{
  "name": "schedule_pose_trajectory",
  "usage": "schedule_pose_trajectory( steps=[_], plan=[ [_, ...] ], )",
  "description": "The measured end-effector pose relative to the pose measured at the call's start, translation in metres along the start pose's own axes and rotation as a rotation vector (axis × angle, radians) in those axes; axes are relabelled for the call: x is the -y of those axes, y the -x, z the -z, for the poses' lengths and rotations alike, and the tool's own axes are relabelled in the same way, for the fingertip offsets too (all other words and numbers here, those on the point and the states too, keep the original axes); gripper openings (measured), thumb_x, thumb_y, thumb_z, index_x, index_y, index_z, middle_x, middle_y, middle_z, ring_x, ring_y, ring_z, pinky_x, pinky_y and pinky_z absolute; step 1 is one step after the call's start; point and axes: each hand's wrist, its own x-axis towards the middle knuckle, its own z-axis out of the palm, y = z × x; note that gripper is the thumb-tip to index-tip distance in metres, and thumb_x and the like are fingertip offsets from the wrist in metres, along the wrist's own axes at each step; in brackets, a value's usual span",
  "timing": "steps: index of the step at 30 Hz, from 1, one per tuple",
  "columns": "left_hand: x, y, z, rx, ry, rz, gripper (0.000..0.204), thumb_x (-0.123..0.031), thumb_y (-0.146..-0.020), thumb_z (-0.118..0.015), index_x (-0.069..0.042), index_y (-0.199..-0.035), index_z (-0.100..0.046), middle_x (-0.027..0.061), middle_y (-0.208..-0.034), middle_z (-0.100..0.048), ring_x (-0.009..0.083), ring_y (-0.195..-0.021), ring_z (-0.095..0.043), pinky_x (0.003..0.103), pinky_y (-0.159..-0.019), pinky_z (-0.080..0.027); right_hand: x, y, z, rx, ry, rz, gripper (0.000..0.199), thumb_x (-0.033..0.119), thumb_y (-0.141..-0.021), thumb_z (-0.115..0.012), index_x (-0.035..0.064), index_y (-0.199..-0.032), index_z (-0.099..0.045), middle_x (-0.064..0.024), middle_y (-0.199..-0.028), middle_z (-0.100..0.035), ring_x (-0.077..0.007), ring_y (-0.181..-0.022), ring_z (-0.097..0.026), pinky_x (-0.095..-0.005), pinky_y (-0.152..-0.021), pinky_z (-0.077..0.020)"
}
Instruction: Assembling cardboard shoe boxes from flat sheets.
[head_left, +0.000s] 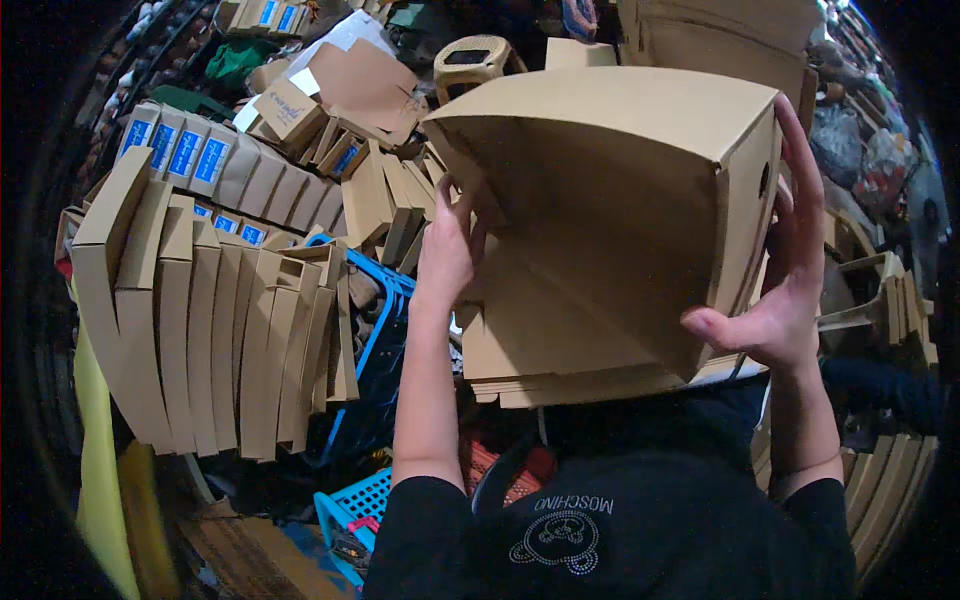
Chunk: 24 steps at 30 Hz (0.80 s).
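A brown cardboard box [620,95] with its open side toward me is held up in front of my chest. My right hand [785,290] grips its right side, with the thumb at the near edge and the fingers stretched up along the outer wall. At the left side, my left hand [450,245] is closed on the box's edge; some of its fingertips are hidden. Flat cardboard layers [530,392] show at the box's lower edge, over my lap.
A row of narrow folded cardboard boxes [200,330] stands at the left beside a blue plastic frame [375,320]. Behind are boxes with blue labels [195,155] and a woven stool [475,65]. A light-blue basket [350,510] sits below. More cardboard [890,490] lies right.
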Motion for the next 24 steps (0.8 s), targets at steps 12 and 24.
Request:
schedule_pose_trajectory(
  steps=[12, 24],
  plan=[
    [-0.005, -0.003, -0.005, -0.007, 0.405, 0.334, 0.052, -0.006, -0.090, -0.072, 0.002, -0.132, -0.042, 0.0169, -0.100, -0.070, 0.0221, -0.088, -0.068, 0.035, -0.078, -0.055, -0.002, 0.013, -0.014, -0.075, -0.058, -0.041, 0.138, 0.052, -0.053, -0.094, 0.0081, -0.158, -0.016, -0.0162, -0.163, -0.019, -0.0344, -0.144, -0.034, -0.0487, -0.117, -0.0354],
    [0.014, 0.002, -0.023, -0.169, 0.296, 0.150, 0.052, -0.011, -0.088, -0.069, 0.007, -0.125, -0.037, 0.0378, -0.105, -0.063, 0.0555, -0.099, -0.060, 0.054, -0.078, -0.051, 0.007, 0.017, -0.012, 0.020, 0.137, -0.017, 0.140, 0.050, -0.052, -0.095, 0.0084, -0.158, -0.014, -0.0151, -0.163, -0.019, -0.0340, -0.143, -0.037, -0.0486, -0.116, -0.0374]
  ],
)
